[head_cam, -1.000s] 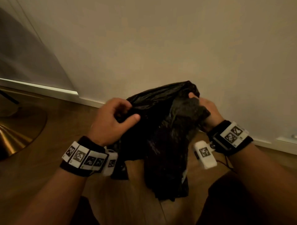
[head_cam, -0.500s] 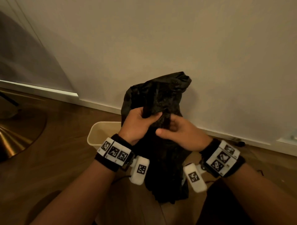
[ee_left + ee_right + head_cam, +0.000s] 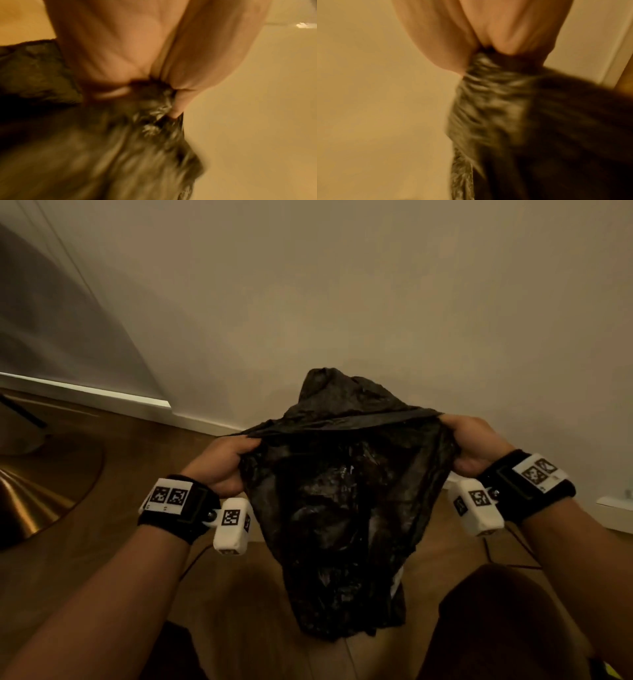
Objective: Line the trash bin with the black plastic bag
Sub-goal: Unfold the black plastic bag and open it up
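Note:
The black plastic bag hangs in the air in front of me, its top edge stretched wide between both hands. My left hand grips the bag's left edge, fingers curled into the plastic. My right hand grips the right edge the same way. In the left wrist view the fingers pinch bunched black plastic; in the right wrist view crumpled plastic runs out from the closed fingers, blurred. The trash bin is hidden behind the bag in the head view.
A plain wall with a white baseboard stands close ahead. The floor is wood. A round brass-coloured base lies at the left. My dark-clad knees are at the bottom of the head view.
Both hands were close together at the bag's middle half a second ago; they have moved apart and pulled the bag's top wide. The bin seen at the left then is now covered.

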`<state>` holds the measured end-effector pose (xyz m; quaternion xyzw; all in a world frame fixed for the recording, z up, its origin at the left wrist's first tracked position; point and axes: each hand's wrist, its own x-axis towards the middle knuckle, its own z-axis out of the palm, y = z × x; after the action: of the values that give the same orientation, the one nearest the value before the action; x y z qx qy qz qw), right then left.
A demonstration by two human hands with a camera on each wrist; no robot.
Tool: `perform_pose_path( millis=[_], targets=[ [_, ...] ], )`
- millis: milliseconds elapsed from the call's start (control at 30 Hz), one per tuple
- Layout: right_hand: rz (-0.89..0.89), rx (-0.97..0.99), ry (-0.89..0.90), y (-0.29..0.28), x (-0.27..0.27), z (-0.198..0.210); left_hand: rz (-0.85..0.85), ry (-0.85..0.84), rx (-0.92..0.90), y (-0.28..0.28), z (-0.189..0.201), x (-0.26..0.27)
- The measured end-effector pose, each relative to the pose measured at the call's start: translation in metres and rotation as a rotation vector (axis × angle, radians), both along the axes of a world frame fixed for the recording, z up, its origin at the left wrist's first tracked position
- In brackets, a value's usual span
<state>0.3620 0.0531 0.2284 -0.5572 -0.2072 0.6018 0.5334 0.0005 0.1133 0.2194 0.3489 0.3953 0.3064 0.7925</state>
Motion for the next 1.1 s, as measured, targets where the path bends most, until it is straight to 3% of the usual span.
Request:
perform_pose_path(
  millis=[67,133,200,267,300,333,467,533,567,667,800,867,933,1033,1100],
  targets=[
    [0.042,-0.024,-0.034,-0.002,0.0,-0.004,0.031,-0.083,-0.041,-0.003,0.005,-0.001],
    [0.209,0.004,-0.095,-0.01,-0.003,-0.005,-0.018,-0.099,-0.016,-0.004,0.011,-0.005],
    [0.465,0.034,-0.309,-0.015,-0.004,-0.007,-0.232,0.201,0.136,-0.001,0.01,-0.016],
    [0.789,0.017,-0.657,-0.021,-0.011,-0.01,-0.506,0.699,0.404,-0.002,0.011,-0.017],
    [0.884,0.035,-0.776,-0.022,-0.015,-0.015,-0.517,0.859,0.497,-0.002,0.008,-0.016],
    [0.887,0.075,-0.774,-0.022,-0.018,-0.02,-0.436,0.881,0.501,-0.005,0.005,-0.016],
    [0.388,0.109,-0.095,-0.025,-0.027,-0.023,-0.023,0.277,0.131,-0.01,-0.013,-0.005],
    [0.204,0.106,0.016,-0.026,-0.031,-0.013,-0.022,0.181,0.052,-0.011,-0.016,-0.01],
    [0.163,0.095,-0.001,-0.027,-0.029,-0.009,-0.098,0.236,0.088,-0.01,-0.016,-0.015],
    [0.253,0.117,-0.224,-0.033,-0.025,0.004,-0.453,0.68,0.356,-0.006,-0.016,-0.026],
    [0.809,0.017,-0.532,-0.035,-0.025,-0.005,-0.399,0.766,0.348,-0.007,-0.015,-0.018],
    [0.875,-0.059,-0.545,-0.033,-0.03,-0.016,-0.344,0.759,0.365,-0.017,-0.007,0.0],
    [0.637,-0.016,-0.506,-0.023,-0.023,-0.019,-0.22,0.742,0.386,-0.018,-0.003,0.01],
    [0.145,0.034,-0.236,-0.009,0.006,-0.005,-0.042,0.487,0.229,-0.01,0.006,0.004],
    [0.019,0.008,-0.15,-0.009,0.016,0.012,-0.076,0.348,0.157,-0.004,0.01,-0.005]
  ],
)
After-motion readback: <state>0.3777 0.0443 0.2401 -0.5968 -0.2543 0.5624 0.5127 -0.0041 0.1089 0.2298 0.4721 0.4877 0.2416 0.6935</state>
